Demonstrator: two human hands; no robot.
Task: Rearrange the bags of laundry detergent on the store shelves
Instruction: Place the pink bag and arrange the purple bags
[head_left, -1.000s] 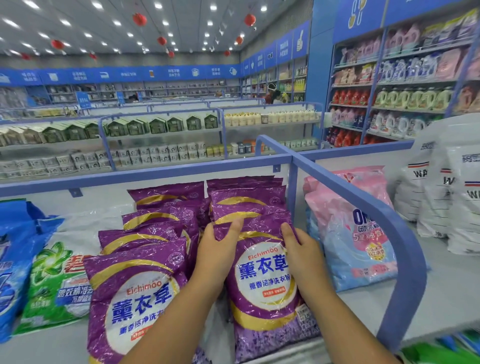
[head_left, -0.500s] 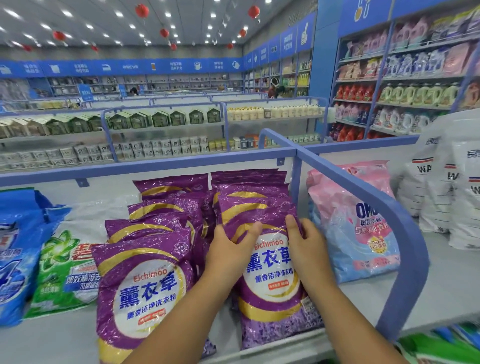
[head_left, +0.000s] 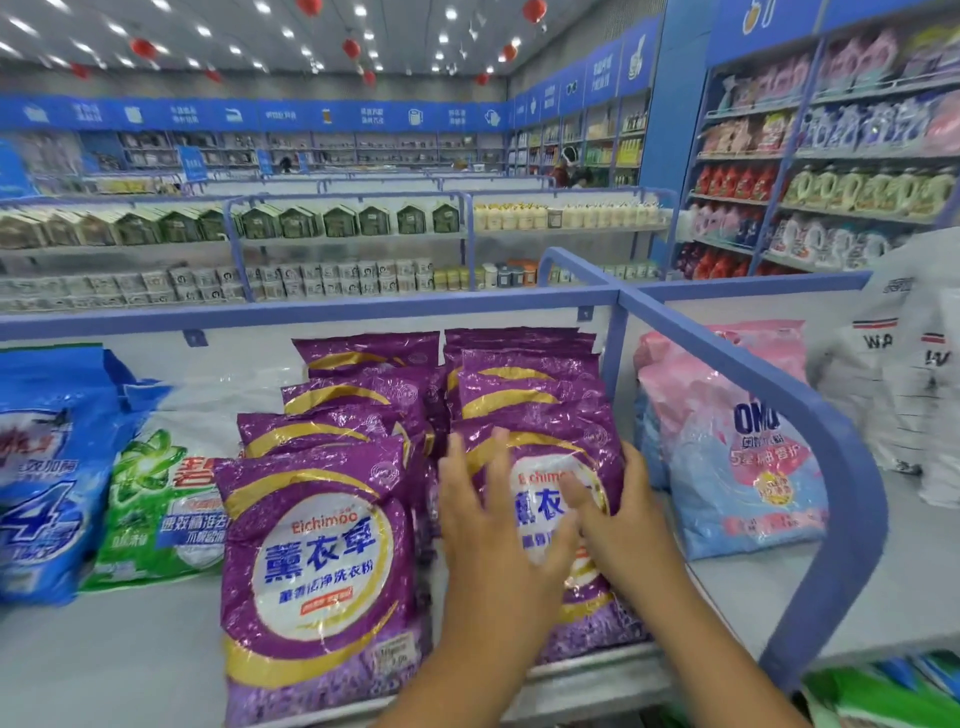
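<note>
A second ago my hands clasped the front purple bag by its two side edges; now they have slid inward over its printed face, so I judge the squaring-up of this right-hand stack nearly done.

Going left to right: the blue bag and green bag lie flat at nine o'clock. Next, the left purple stack overhangs the shelf lip, touching its neighbour. My left hand lies flat on the front bag, fingers straight and spread, its grip holding nothing. My right hand curls loosely at the bag's right edge; the blur hides whether it pinches.

At three o'clock the blue divider rail hems the stack in, the pink bag beyond it. Free shelf lies only at seven o'clock.
</note>
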